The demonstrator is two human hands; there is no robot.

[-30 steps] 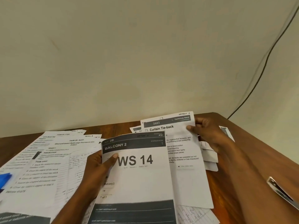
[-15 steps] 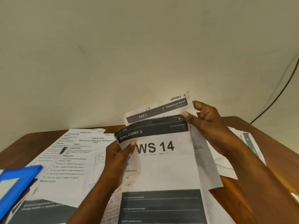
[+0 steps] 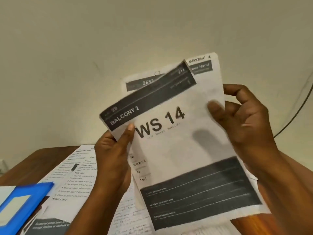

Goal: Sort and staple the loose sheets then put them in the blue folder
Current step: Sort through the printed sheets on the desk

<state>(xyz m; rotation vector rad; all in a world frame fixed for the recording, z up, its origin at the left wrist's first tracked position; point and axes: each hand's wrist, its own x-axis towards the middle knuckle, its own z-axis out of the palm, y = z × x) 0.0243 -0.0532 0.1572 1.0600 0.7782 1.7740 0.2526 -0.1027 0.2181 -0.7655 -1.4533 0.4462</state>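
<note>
2 sheets (image 3: 177,150) pinched by left hand (image 3: 113,160), right hand (image 3: 243,119); rear sheet mostly hidden, print blurred.

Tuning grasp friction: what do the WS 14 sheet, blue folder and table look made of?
WS 14 sheet: thin matte printer paper; it curves in the hands.
Blue folder: likely smooth plastic, slight sheen, uniform colour.
Table: reddish-brown wood or wood-look laminate; cannot tell which.
</note>
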